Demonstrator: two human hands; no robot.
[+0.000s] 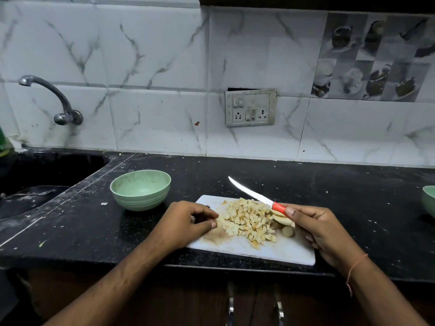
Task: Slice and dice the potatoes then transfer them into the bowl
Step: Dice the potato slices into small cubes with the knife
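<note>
A heap of pale diced potato (247, 220) lies on a white cutting board (282, 251) at the counter's front edge. A few uncut slices (283, 220) sit at the heap's right side. My right hand (322, 229) grips a knife (251, 192) by its red handle, blade raised and pointing up-left over the board. My left hand (188, 222) rests on the board's left end with curled fingers, thumb tip touching the heap's edge, holding nothing. An empty green bowl (140, 189) stands on the counter, left of and behind the board.
The black counter (353, 196) runs to a tiled wall with a switch plate (250, 107). A dark sink (35, 180) with a wall tap (56, 100) lies at far left. A second green bowl (428, 200) shows at the right edge. Cabinet handles (279, 309) below.
</note>
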